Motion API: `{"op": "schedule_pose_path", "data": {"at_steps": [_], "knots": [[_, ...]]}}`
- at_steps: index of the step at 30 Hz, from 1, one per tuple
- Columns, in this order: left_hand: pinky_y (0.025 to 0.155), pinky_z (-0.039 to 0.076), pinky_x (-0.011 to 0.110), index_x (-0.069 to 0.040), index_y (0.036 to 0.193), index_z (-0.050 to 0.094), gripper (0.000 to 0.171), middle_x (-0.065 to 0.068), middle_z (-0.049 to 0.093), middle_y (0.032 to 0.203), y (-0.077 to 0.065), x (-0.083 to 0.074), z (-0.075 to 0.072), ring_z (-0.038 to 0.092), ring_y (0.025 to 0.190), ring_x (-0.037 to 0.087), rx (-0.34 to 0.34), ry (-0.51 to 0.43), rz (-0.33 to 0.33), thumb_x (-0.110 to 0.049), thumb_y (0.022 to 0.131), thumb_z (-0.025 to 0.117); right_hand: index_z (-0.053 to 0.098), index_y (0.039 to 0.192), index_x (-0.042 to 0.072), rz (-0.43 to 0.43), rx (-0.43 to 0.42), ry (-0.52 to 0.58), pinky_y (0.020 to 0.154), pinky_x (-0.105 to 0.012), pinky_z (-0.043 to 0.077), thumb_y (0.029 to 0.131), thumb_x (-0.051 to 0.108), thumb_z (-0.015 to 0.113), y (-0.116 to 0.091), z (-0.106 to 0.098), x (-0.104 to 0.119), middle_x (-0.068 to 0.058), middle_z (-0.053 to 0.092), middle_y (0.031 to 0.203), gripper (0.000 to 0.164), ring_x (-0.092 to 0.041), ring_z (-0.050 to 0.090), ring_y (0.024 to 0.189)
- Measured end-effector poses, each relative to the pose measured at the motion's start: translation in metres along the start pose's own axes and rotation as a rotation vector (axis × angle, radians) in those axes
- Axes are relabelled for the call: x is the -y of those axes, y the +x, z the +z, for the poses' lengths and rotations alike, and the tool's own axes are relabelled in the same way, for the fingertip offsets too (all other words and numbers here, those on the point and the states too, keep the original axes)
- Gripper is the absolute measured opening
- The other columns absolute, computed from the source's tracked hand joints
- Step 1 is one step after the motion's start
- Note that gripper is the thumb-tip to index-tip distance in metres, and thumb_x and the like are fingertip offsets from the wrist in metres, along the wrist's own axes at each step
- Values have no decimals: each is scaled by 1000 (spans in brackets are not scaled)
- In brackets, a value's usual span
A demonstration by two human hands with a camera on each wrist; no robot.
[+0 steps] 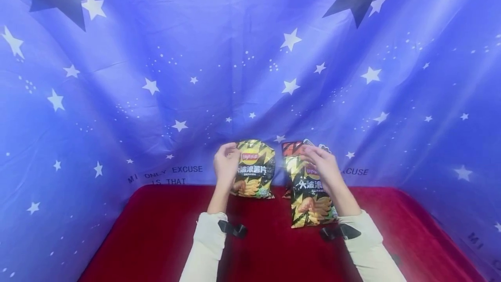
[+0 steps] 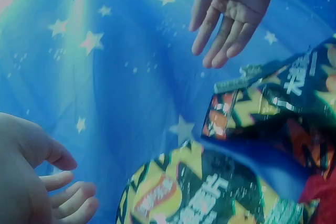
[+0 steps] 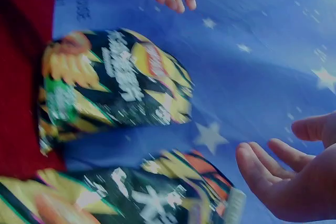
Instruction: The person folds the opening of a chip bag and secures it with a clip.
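In the head view, a black and yellow Lay's chip bag [image 1: 256,177] stands upright, slightly left of a second such bag [image 1: 311,203], which leans against a red-orange packet [image 1: 291,148]. My left hand [image 1: 227,166] is beside the left bag's upper left side; the left wrist view shows that hand [image 2: 47,182] apart from the bag [image 2: 210,192], fingers loosely bent and holding nothing. In front of the right bag's upper part is my right hand [image 1: 325,164]. The right wrist view shows this hand [image 3: 299,177] with fingers spread, clear of the bag [image 3: 152,198].
A dark red cloth [image 1: 164,229] covers the table. Behind it hangs a blue star-printed curtain [image 1: 235,77], close to the bags. Pale printed edges [image 1: 324,147] stick up behind the right bag. Black straps [image 1: 232,228] sit at both wrists.
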State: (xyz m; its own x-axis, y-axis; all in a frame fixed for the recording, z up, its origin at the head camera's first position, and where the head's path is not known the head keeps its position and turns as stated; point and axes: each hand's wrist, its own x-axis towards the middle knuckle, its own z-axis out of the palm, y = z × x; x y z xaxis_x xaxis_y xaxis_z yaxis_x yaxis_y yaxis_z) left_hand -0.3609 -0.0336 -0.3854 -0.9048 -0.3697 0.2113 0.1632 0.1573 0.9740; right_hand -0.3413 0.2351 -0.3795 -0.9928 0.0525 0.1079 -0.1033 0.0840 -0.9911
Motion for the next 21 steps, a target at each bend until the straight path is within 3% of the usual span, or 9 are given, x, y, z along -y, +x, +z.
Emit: {"op": "schedule_pose_path", "data": {"at_steps": [4,8,11,13,17,21], "knots": [[94,57,48,-5,127,66,36,17,69,125,11,18,-10,69,111,34,-26,-40,-50,-7,91,68,39,152,-1,38,109,24,110,-35,50,108,25,50,6,25,-11,-21,52,150,53,-12,65,116],[106,51,50,1,139,56,46,25,59,140,18,37,-16,60,126,40,59,-85,-117,-8,95,64,23,158,-4,84,196,95,121,-43,38,110,21,44,9,42,-25,-30,29,161,58,-32,48,143],[115,43,53,5,146,46,53,31,52,146,21,51,-18,52,135,44,150,-108,-162,-10,98,61,12,160,-4,120,239,133,127,-51,23,111,21,40,11,50,-34,-30,17,165,62,-43,24,153],[119,37,55,6,150,40,57,32,47,149,23,60,-19,48,138,46,210,-110,-188,-13,100,59,9,161,-3,140,261,139,128,-53,17,111,23,40,13,54,-41,-28,11,167,64,-44,18,155],[122,30,58,4,153,36,59,30,40,156,26,76,-20,41,143,47,302,-110,-223,-20,103,56,6,161,-2,160,297,138,129,-54,11,111,24,38,16,60,-52,-24,5,169,64,-43,13,157],[120,32,60,3,154,36,59,30,40,156,28,87,-19,42,142,49,345,-133,-238,-23,104,55,4,160,-4,161,306,134,128,-54,13,112,22,37,20,67,-60,-26,5,169,64,-44,13,156]]}}
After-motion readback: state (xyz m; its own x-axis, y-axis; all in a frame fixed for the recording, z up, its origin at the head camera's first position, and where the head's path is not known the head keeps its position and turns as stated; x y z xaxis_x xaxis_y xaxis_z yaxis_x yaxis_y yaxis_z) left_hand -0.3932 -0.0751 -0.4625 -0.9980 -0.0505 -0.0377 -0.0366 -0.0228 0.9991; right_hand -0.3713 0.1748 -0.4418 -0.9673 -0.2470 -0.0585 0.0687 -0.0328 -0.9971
